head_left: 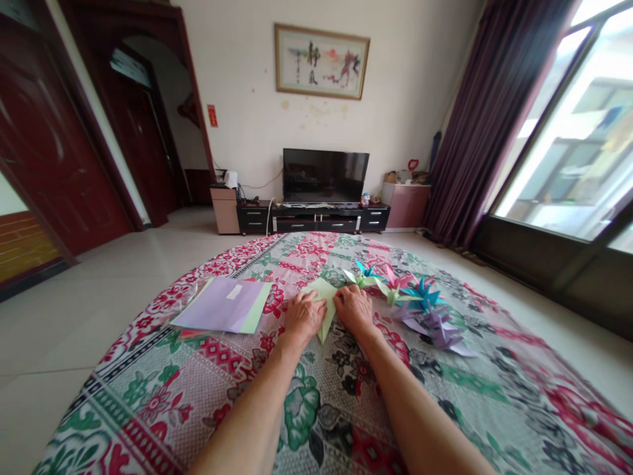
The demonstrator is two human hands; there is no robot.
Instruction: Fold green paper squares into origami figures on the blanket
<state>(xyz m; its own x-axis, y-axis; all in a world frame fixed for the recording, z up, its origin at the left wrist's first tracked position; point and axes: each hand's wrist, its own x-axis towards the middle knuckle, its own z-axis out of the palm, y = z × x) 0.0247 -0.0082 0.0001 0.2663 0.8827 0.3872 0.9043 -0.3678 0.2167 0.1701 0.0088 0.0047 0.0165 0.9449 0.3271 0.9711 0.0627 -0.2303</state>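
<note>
A light green sheet of folding paper, folded to a point at its near end, lies on the tablecloth between my hands. My left hand is at its left side, fingers closed and pressing on the paper. At the right edge my right hand has its fingers curled in and pinching the paper; the fingertips are partly hidden. Just right of that hand stand several folded paper cranes: green ones, a blue one, a pink one and purple ones.
A stack of coloured paper, lilac on top, lies left of my hands with clear plastic wrapping at its edge. The round table has a patterned cloth. Beyond it stand a television on a low cabinet and a curtained window.
</note>
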